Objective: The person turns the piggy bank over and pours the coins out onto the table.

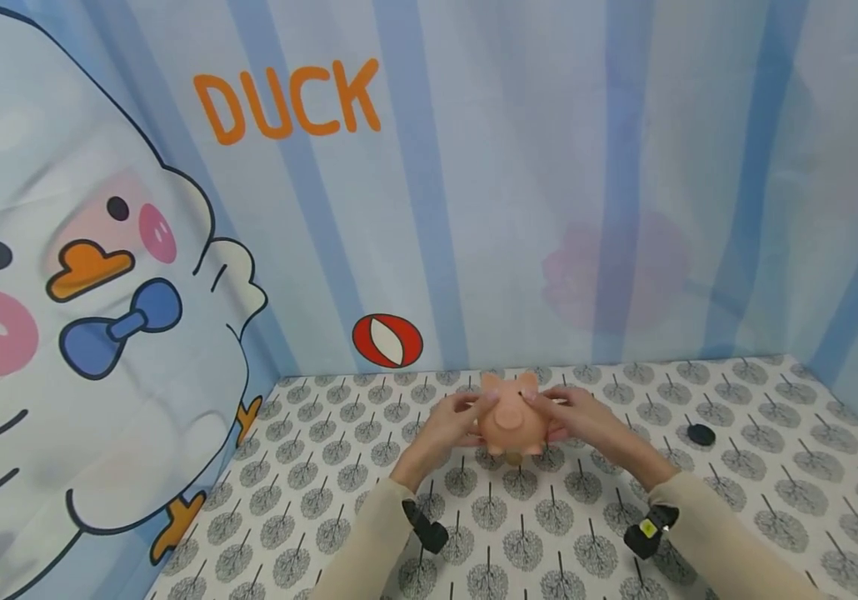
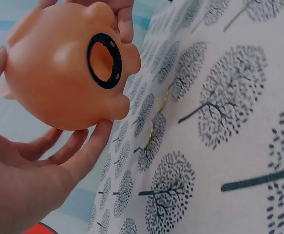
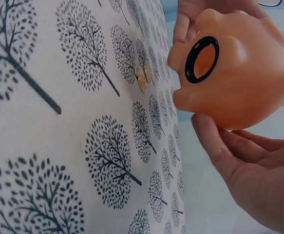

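Note:
An orange-pink piggy bank [image 1: 510, 417] is held between both hands, lifted a little off the tablecloth. My left hand [image 1: 444, 427] grips one side and my right hand [image 1: 585, 417] the other, with the thumbs high on its body. Seen from below in the left wrist view, the belly has a round hole with a black ring [image 2: 116, 62], uncovered. Gold-coloured coins [image 3: 142, 78] lie on the cloth beneath the pig. In the head view a coin [image 1: 513, 458] shows just under its feet.
A black round cap [image 1: 701, 434] lies on the tree-print tablecloth [image 1: 474, 487], right of the hands. Behind the table hangs a blue striped curtain [image 1: 511, 167] with a duck picture at left. Black wrist straps [image 1: 429, 533] circle both forearms.

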Demonstrator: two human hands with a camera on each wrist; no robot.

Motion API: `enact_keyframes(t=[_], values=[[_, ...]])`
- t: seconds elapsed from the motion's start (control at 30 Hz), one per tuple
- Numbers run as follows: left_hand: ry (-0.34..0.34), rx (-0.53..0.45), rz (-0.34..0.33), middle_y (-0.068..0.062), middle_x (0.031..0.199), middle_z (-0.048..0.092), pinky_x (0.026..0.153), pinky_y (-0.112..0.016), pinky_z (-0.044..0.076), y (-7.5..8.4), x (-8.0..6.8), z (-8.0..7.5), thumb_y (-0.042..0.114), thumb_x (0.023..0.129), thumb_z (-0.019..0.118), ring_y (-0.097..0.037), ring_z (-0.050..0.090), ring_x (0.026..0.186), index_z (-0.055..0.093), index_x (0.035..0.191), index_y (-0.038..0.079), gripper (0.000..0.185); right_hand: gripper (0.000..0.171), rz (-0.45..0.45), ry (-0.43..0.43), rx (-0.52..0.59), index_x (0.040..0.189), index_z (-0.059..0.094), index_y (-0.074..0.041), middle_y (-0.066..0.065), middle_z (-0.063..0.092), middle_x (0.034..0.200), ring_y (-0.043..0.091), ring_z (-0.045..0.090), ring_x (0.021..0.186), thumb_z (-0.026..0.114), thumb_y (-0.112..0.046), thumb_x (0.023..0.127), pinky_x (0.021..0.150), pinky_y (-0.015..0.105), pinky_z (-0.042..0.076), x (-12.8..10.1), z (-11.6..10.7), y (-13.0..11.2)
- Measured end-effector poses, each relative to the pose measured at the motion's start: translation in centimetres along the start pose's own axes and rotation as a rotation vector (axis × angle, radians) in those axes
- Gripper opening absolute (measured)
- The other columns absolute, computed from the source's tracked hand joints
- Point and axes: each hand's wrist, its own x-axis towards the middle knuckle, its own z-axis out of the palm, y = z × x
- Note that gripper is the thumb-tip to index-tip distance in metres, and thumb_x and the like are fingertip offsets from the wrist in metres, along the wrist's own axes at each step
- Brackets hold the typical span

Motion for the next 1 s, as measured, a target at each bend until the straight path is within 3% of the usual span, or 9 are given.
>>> enact_keyframes(t=[0.1,0.2,0.33,0.47,0.57,0.67,1.0], values=[[-0.033,0.041,-0.024,-0.015,0.128,0.071,0.102,-0.042,0.063,0.3,-0.3,0.0,0.062,0.099,0.063,-0.021,0.074,0.105,0.061,0.144,0.004,0.073,0.08,-0.012,0.001,-0.004,0.156,0.041,0.004,0.027,0.066,0.138,0.023,0.076,0.104,0.058,-0.055,0.105,0.108,0.054,0.058,-0.2,-0.1,0.2],[-0.077,0.075,-0.004,-0.016,0.127,0.073,0.104,-0.04,0.062,0.4,-0.5,-0.1,0.059,0.101,0.062,-0.023,0.073,0.11,0.063,0.143,0.003,0.069,0.079,-0.034,-0.005,-0.005,0.159,0.038,0.002,0.029,0.062,0.144,0.03,0.075,0.11,0.061,-0.051,0.105,0.112,0.06,0.053,-0.5,-0.2,0.5],[-0.085,0.133,0.093,-0.016,0.141,0.068,0.106,-0.041,0.062,0.7,-0.8,-0.4,0.039,0.099,0.074,-0.031,0.069,0.126,0.054,0.153,0.008,0.065,0.076,-0.147,-0.024,-0.04,0.161,0.038,-0.005,0.028,0.054,0.154,0.043,0.061,0.136,0.069,-0.041,0.102,0.114,0.062,0.051,-0.8,-0.6,1.2],[-0.102,0.162,0.21,-0.008,0.163,0.05,0.116,-0.038,0.055,1.0,-1.2,-0.5,0.017,0.085,0.09,-0.03,0.054,0.148,0.04,0.163,0.017,0.092,0.089,-0.297,-0.075,-0.036,0.166,0.029,-0.008,0.024,0.034,0.169,0.049,0.034,0.155,0.08,-0.027,0.095,0.122,0.056,0.046,-1.0,-1.2,1.6],[-0.094,0.174,0.272,-0.002,0.169,0.041,0.122,-0.033,0.048,1.1,-1.3,-0.2,0.015,0.077,0.096,-0.026,0.045,0.154,0.035,0.165,0.022,0.108,0.103,-0.357,-0.11,-0.005,0.168,0.021,-0.006,0.024,0.022,0.174,0.05,0.025,0.158,0.086,-0.02,0.089,0.124,0.045,0.042,-1.1,-1.4,1.7],[-0.052,0.212,0.297,0.0,0.169,0.04,0.122,-0.029,0.047,0.9,-1.4,0.2,0.02,0.074,0.099,-0.024,0.045,0.154,0.034,0.165,0.025,0.112,0.109,-0.362,-0.111,-0.006,0.168,0.02,-0.007,0.022,0.021,0.175,0.048,0.025,0.159,0.089,-0.02,0.086,0.123,0.04,0.042,-1.0,-1.5,1.7],[-0.06,0.187,0.328,-0.001,0.17,0.038,0.126,-0.03,0.042,0.1,-1.4,0.5,0.017,0.075,0.098,-0.024,0.041,0.157,0.031,0.166,0.026,0.114,0.11,-0.352,-0.134,0.01,0.168,0.018,-0.005,0.026,0.018,0.174,0.053,0.025,0.157,0.089,-0.015,0.085,0.121,0.053,0.044,-1.1,-1.4,1.9]])
